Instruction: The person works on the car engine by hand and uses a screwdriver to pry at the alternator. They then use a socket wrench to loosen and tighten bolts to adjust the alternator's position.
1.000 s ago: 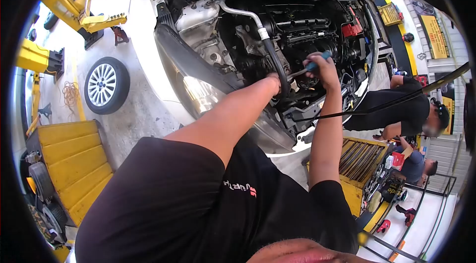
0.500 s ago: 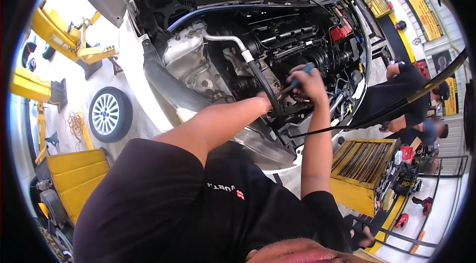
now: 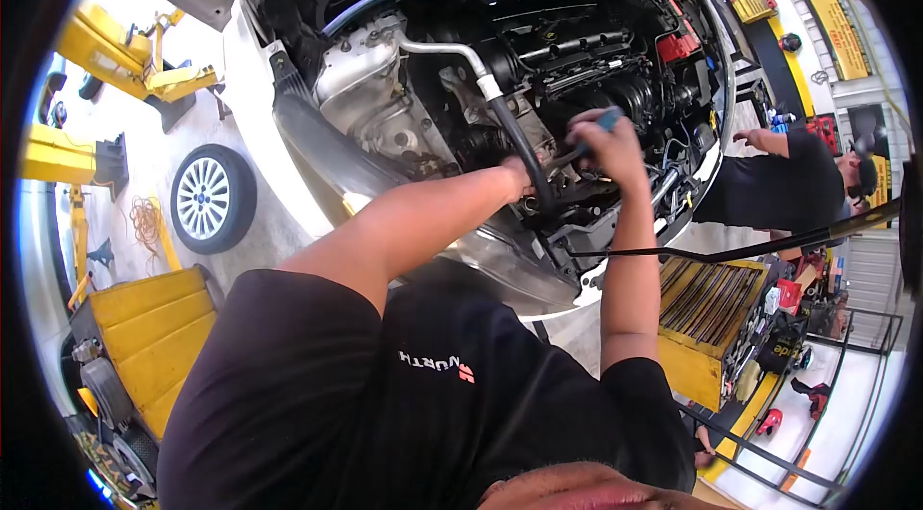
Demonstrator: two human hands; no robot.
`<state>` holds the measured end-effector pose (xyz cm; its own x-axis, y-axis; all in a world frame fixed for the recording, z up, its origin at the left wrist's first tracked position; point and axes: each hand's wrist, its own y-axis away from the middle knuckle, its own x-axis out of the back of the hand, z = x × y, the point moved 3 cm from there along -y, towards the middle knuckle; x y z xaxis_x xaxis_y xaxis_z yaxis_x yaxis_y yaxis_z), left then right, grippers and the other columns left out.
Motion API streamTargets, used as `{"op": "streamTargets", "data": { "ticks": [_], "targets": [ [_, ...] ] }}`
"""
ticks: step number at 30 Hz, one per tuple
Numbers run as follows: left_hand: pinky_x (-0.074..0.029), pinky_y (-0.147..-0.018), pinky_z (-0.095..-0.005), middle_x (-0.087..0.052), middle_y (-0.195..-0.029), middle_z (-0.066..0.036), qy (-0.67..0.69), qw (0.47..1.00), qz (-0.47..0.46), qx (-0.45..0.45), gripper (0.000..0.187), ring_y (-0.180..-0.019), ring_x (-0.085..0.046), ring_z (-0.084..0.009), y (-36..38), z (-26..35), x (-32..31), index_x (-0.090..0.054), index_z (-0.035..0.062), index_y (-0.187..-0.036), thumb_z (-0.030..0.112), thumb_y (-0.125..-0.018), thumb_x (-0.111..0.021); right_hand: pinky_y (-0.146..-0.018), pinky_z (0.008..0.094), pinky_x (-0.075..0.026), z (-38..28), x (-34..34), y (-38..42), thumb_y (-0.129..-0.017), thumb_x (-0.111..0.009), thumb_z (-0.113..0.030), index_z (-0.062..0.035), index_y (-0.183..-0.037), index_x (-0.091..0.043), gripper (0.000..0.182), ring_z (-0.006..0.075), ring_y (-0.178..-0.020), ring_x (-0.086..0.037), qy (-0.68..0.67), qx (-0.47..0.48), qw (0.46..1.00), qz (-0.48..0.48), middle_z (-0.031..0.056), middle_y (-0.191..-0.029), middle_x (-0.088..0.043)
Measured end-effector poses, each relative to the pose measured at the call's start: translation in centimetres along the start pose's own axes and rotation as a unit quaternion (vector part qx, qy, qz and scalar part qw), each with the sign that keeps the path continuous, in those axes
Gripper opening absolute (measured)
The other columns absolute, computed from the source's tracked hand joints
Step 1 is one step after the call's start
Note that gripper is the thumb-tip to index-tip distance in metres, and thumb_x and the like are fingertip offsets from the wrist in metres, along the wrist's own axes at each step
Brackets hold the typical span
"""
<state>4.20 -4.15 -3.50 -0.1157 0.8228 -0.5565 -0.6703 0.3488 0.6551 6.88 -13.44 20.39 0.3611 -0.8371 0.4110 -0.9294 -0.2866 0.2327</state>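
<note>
My right hand [image 3: 612, 149] is closed around the teal handle of a screwdriver-like tool [image 3: 608, 120], over the front of the engine bay. The tool's thin shaft points down and left, toward my left hand; its tip is hidden. My left hand [image 3: 520, 174] reaches in beside a black hose [image 3: 513, 133] with a silver upper pipe, which covers part of its fingers. What those fingers touch does not show. Behind my right hand lies the black engine [image 3: 577, 58]. A silver metal housing [image 3: 358, 77] sits to the left of the hose.
A black cable [image 3: 731, 248] crosses in front of my right forearm. The car's headlight [image 3: 481, 265] and bumper lie under my arms. A wheel [image 3: 207, 198] rests on the floor at left. A yellow tool cart [image 3: 687, 361] and another person [image 3: 784, 178] are at right.
My view has shifted slightly. My right hand, still holding the teal-handled tool, has turned a little, and the handle tilts differently. The person at right has moved, with an arm now reaching out.
</note>
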Motion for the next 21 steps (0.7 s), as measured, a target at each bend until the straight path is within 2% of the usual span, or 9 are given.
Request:
{"op": "streamTargets", "data": {
  "ticks": [3, 5, 8, 13, 14, 15, 16, 19, 21],
  "targets": [
    [-0.056, -0.064, -0.0338, -0.067, -0.083, 0.001, -0.07, 0.997, 0.043, 0.003, 0.024, -0.071, -0.065, -0.0162, 1.8, 1.0, -0.2, -0.067, 0.017, -0.096, 0.04, -0.099, -0.061, -0.04, 0.0246, -0.046, 9.5, 5.1, -2.8, -0.093, -0.058, -0.031, -0.0037, -0.108, -0.066, 0.032, 0.018, -0.049, -0.061, -0.215, -0.125, 0.963, 0.109, 0.0109, -0.079, -0.07],
    [-0.057, -0.064, -0.0348, -0.065, -0.078, 0.001, -0.103, 0.994, 0.039, 0.016, 0.027, -0.07, -0.065, -0.0168, 2.4, 1.9, -0.3, -0.065, 0.0169, -0.092, 0.042, -0.099, -0.061, -0.039, 0.026, -0.045, 12.1, 5.4, -3.1, -0.093, -0.058, -0.034, -0.0026, -0.109, -0.064, 0.036, 0.0182, -0.048, -0.061, -0.245, -0.152, 0.95, 0.121, 0.0115, -0.08, -0.07],
    [-0.06, -0.064, -0.0395, -0.066, -0.087, -0.004, 0.015, 0.996, -0.062, 0.07, 0.028, -0.075, -0.069, -0.0208, 1.8, 0.4, -1.1, -0.063, 0.0148, -0.105, 0.042, -0.101, -0.056, -0.042, 0.0246, -0.045, 7.0, 3.8, -1.8, -0.095, -0.057, -0.029, -0.0029, -0.109, -0.063, 0.03, 0.017, -0.049, -0.059, -0.199, -0.098, 0.969, 0.112, 0.0094, -0.079, -0.068],
    [-0.061, -0.058, -0.0381, -0.068, -0.091, -0.006, 0.021, 0.997, -0.068, 0.023, 0.026, -0.07, -0.07, -0.0236, 0.5, -0.4, -0.9, -0.062, 0.0132, -0.11, 0.037, -0.102, -0.057, -0.052, 0.0226, -0.049, -2.0, -1.3, 1.6, -0.09, -0.073, -0.021, 0.0, -0.092, -0.071, 0.021, 0.0104, -0.058, -0.064, 0.088, -0.008, 0.988, -0.13, 0.0042, -0.074, -0.069],
    [-0.061, -0.055, -0.0379, -0.068, -0.09, -0.006, 0.052, 0.996, -0.067, 0.017, 0.026, -0.065, -0.069, -0.0237, 0.0, -0.8, -0.8, -0.064, 0.0125, -0.107, 0.038, -0.102, -0.058, -0.054, 0.0225, -0.049, -2.3, -1.7, 1.9, -0.087, -0.076, -0.019, -0.0012, -0.087, -0.073, 0.018, 0.0083, -0.058, -0.062, 0.068, -0.031, 0.988, -0.133, 0.0014, -0.069, -0.067],
    [-0.06, -0.052, -0.0376, -0.068, -0.089, -0.006, 0.084, 0.994, -0.065, 0.01, 0.027, -0.06, -0.068, -0.0237, 1.3, -0.4, -1.0, -0.065, 0.0118, -0.104, 0.038, -0.101, -0.059, -0.052, 0.0237, -0.049, -0.5, -0.8, 1.2, -0.089, -0.071, -0.022, -0.0023, -0.091, -0.071, 0.02, 0.0103, -0.056, -0.062, 0.049, -0.043, 0.993, -0.101, 0.0035, -0.073, -0.069],
    [-0.06, -0.053, -0.0365, -0.068, -0.083, -0.005, -0.005, 1.0, 0.023, 0.021, 0.031, -0.058, -0.068, -0.0227, 2.2, 0.3, -1.3, -0.065, 0.0112, -0.094, 0.042, -0.099, -0.062, -0.051, 0.0244, -0.048, 1.3, 1.1, 0.1, -0.091, -0.068, -0.024, -0.0032, -0.093, -0.069, 0.021, 0.0123, -0.055, -0.061, -0.027, -0.029, 0.998, -0.057, 0.0057, -0.076, -0.07],
    [-0.058, -0.054, -0.0356, -0.066, -0.076, -0.003, -0.037, 0.999, 0.023, 0.028, 0.038, -0.057, -0.068, -0.0225, 1.8, 0.3, -1.1, -0.062, 0.0107, -0.087, 0.048, -0.096, -0.065, -0.045, 0.0265, -0.045, 9.5, 5.3, -2.8, -0.096, -0.057, -0.031, -0.0056, -0.102, -0.062, 0.026, 0.0178, -0.052, -0.059, -0.229, -0.112, 0.964, 0.073, 0.0121, -0.086, -0.07],
    [-0.055, -0.052, -0.0355, -0.064, -0.07, -0.002, -0.041, 0.999, 0.027, 0.021, 0.039, -0.057, -0.066, -0.0215, 0.9, 0.3, -0.8, -0.061, 0.0114, -0.084, 0.049, -0.095, -0.065, -0.043, 0.0282, -0.045, 10.0, 5.3, -2.8, -0.096, -0.055, -0.03, -0.0057, -0.105, -0.061, 0.026, 0.0186, -0.053, -0.058, -0.237, -0.141, 0.958, 0.079, 0.0122, -0.086, -0.069]
  ]
}}
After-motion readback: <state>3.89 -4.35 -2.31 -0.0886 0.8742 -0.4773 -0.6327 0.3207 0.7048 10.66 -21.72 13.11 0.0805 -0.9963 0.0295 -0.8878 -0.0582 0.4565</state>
